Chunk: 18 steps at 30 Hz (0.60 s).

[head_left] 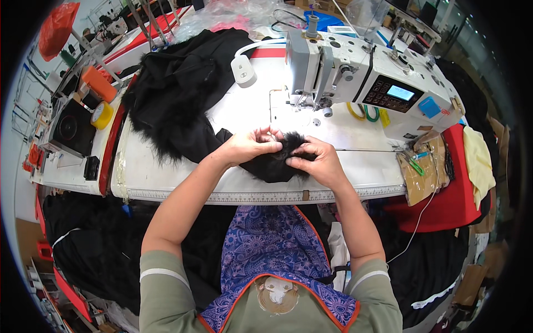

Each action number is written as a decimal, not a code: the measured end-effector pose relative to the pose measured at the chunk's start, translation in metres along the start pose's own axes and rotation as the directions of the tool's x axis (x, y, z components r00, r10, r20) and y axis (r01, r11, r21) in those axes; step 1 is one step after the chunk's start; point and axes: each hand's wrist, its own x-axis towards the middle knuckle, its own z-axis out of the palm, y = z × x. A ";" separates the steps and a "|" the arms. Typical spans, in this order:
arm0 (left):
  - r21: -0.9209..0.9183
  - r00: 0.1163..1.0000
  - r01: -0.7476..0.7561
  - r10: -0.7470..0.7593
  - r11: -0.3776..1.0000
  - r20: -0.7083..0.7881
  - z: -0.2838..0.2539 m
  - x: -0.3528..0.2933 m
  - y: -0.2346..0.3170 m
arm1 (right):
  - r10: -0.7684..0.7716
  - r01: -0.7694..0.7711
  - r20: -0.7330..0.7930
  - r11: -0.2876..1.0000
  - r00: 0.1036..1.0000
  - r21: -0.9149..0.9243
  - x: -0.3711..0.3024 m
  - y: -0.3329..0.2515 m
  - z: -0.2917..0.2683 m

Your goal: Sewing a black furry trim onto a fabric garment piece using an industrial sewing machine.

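Observation:
A black garment with furry edges (183, 83) lies over the left half of the white sewing table, and one end of it reaches to the front middle. My left hand (252, 145) pinches that fur-trimmed end from the left, thumb and fingers together. From the right, my right hand (319, 160) grips the same piece between thumb and bent fingers. Dark fur sticks up between the two hands. Just beyond them stands a white sewing machine (361, 72), its needle and presser foot (311, 102) apart from the cloth.
A white corded control box (243, 71) sits left of the needle. Yellow and green rings (363, 112) lie under the machine arm. Green-handled snips (413, 165) rest on brown cardboard (422, 180) at right. A ruler strip (250, 196) lines the front edge. Yellow tape (102, 115) stands left.

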 end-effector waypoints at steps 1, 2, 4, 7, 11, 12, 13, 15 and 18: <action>0.001 1.000 0.000 0.000 1.000 0.001 -0.002 0.000 0.000 | 0.000 0.000 -0.001 1.000 1.000 0.000 -0.001 -0.001 -0.001; 0.006 0.999 -0.011 0.010 1.000 0.053 -0.005 -0.001 -0.001 | -0.014 0.014 0.030 1.000 0.999 0.011 -0.001 -0.003 -0.001; 0.011 0.994 -0.021 0.020 1.000 0.105 -0.010 -0.002 -0.001 | -0.030 0.028 0.062 0.999 0.998 0.024 -0.002 -0.003 -0.001; 0.015 0.985 -0.051 0.048 0.999 0.166 -0.012 -0.001 0.000 | -0.092 0.080 0.119 0.992 0.989 0.099 -0.003 -0.001 0.000; 0.004 0.974 -0.055 0.053 0.998 0.221 -0.011 -0.004 0.002 | -0.017 0.005 0.084 0.990 0.996 0.141 -0.003 -0.003 0.002; -0.022 0.967 -0.095 0.097 0.995 0.237 -0.010 -0.005 0.002 | -0.033 0.028 0.053 0.995 0.998 0.091 -0.003 -0.002 0.003; -0.023 0.966 -0.095 0.097 0.995 0.238 -0.010 -0.005 0.002 | -0.032 0.028 0.052 0.996 0.998 0.090 -0.004 -0.003 0.003; -0.024 0.966 -0.115 0.118 0.993 0.230 -0.010 -0.008 0.003 | -0.071 0.071 0.015 0.997 0.997 -0.007 -0.004 -0.008 0.003; 0.038 0.979 -0.129 0.121 0.991 0.163 -0.003 -0.013 0.008 | -0.110 0.108 -0.036 0.992 0.993 -0.061 -0.003 -0.009 0.004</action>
